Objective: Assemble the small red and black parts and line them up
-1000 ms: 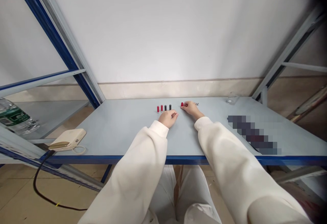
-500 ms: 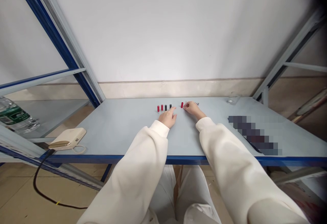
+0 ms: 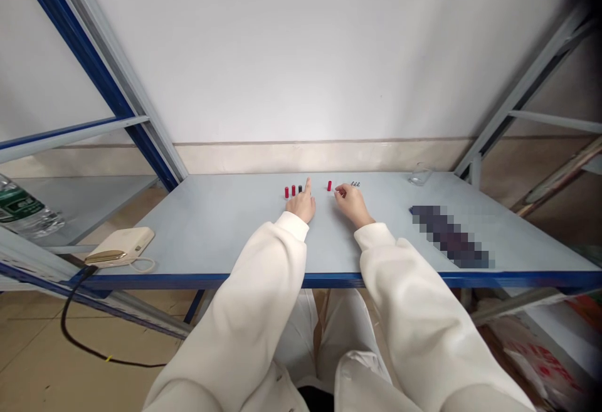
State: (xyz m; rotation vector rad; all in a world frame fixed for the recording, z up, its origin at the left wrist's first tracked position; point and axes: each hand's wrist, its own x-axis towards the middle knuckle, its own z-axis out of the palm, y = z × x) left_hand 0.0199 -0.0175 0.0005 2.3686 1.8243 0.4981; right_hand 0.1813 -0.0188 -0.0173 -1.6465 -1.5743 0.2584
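My left hand (image 3: 302,205) lies on the grey-blue tabletop (image 3: 226,230) with its index finger stretched forward and the other fingers curled. The fingertip ends a row of small upright cylinders: two red cylinders (image 3: 286,192) and a black cylinder (image 3: 300,189). Anything further along the row is hidden behind that finger. My right hand (image 3: 351,202) rests to the right, fingers curled in a loose pinch. A single red cylinder (image 3: 329,185) stands just left of its fingertips, apart from them. Small metal parts (image 3: 355,184) lie just beyond the hand.
A beige power bank (image 3: 123,246) with a black cable sits at the table's front left. A water bottle (image 3: 23,211) lies on the left shelf. A clear small container (image 3: 420,177) stands at the back right, and a blurred dark object (image 3: 449,236) lies right. Blue-grey rack posts flank both sides.
My left index finger has stretched out to the row's right end, hiding the second black cylinder. My right hand has let go of the lone red cylinder and drawn back a little.
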